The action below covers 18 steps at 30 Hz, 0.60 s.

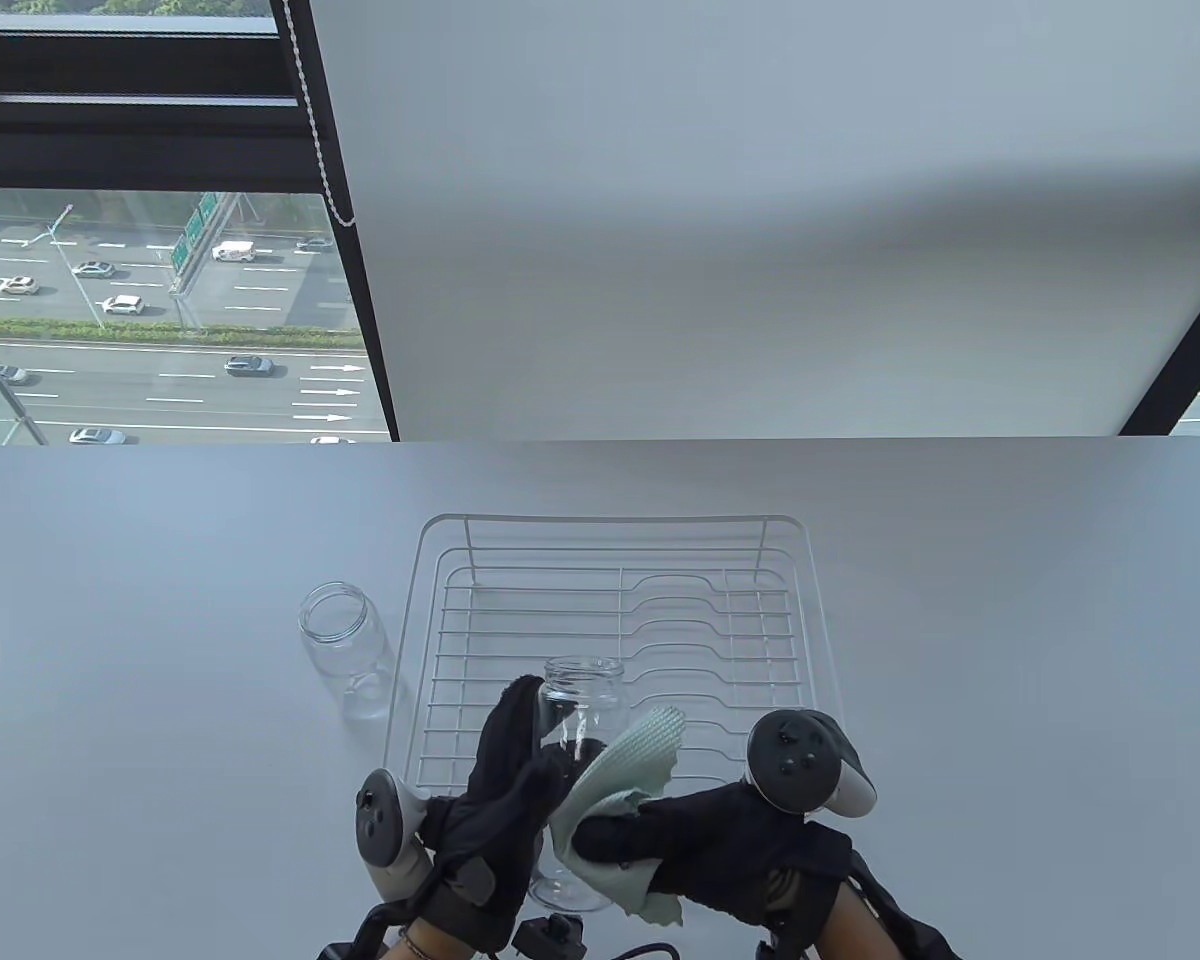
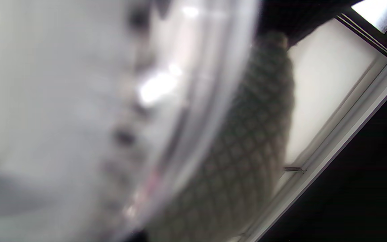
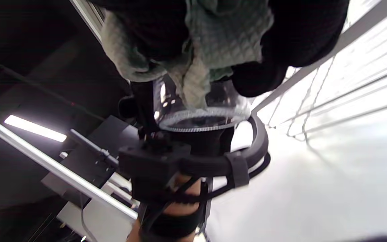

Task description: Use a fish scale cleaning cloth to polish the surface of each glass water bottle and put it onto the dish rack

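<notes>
A clear glass bottle (image 1: 582, 700) is held in the air over the near edge of the white wire dish rack (image 1: 615, 640), mouth pointing away. My left hand (image 1: 505, 800) grips its left side, fingers wrapped round the glass. My right hand (image 1: 650, 835) presses the pale green fish scale cloth (image 1: 620, 775) against the bottle's right side and holds it bunched. A second glass bottle (image 1: 345, 650) stands upright on the table left of the rack. The left wrist view shows the blurred bottle (image 2: 113, 117) very close, with the cloth (image 2: 247, 151) behind it. The right wrist view shows the cloth (image 3: 213, 43) over the bottle's base (image 3: 200, 117).
The rack holds nothing and sits mid-table. A white table (image 1: 960, 650) spreads to both sides. Behind it hang a white blind (image 1: 760, 220) and its bead cord (image 1: 325, 170) by the window. A black cable and device (image 1: 550, 935) lie at the near edge.
</notes>
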Motion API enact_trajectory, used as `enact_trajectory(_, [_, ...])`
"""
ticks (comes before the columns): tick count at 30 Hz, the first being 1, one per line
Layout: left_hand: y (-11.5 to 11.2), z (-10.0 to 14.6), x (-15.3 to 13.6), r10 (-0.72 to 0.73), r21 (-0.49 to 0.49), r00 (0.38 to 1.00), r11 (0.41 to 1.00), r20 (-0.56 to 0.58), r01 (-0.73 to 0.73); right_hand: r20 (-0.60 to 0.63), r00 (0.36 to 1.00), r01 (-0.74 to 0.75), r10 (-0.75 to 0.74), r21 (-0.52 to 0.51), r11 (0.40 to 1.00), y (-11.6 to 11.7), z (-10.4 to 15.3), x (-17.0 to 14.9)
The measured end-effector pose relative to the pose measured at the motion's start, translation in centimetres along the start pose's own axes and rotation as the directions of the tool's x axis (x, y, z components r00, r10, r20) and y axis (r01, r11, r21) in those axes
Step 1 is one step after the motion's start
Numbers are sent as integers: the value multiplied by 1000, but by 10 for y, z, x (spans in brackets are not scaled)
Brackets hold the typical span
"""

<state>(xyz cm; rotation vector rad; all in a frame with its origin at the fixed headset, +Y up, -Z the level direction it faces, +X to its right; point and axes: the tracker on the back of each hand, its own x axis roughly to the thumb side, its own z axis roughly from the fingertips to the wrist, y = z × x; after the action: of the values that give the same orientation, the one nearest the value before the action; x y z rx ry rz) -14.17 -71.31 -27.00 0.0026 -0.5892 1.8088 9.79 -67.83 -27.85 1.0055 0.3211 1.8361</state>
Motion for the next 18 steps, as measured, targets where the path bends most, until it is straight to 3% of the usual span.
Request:
enact_trajectory(1, [-1,0,0,1,-14,1000,1000,-8,-2,5,1000,-10,11,-112,994,-3,3,0])
enact_trajectory(2, [-3,0,-1,18,-37,1000,999,-9,-18,5,1000,0,1,-287,958,-6,7,-2])
enact_trajectory(3, [-3,0,-1,23,-43,1000,999,-11,-23,9,1000,11,-8,-314,949,-6,7,-2])
enact_trajectory(6, [-1,1,-1,43,25,999,999,19,-44,-4,996,90,-90,-23,996,-2,2,-4])
enact_trajectory(7, [2,0,0,48,45,998,998,26,-50,-27,994,108,-105,136,985,4,-2,-6])
enact_trajectory(9, [4,0,0,52,59,998,997,39,-54,-73,990,136,-122,241,961,11,-5,-6])
enact_trajectory(11, [5,1,0,16,38,1000,999,20,-16,-65,993,113,-99,261,959,12,-8,-6])
enact_trajectory(13, [5,1,-1,29,61,999,998,23,-30,-37,997,71,-65,177,982,7,-6,-5])
enact_trajectory(16, [3,2,-2,62,61,998,996,8,-62,0,1000,24,-24,-191,981,-4,4,-4])
enact_trajectory(17, [2,2,-2,69,57,998,996,10,-69,-3,999,41,-44,-260,965,-4,5,-5])
enact_trajectory(18, [1,2,-2,49,51,999,997,17,-49,19,998,62,-59,-240,969,-4,4,-5])
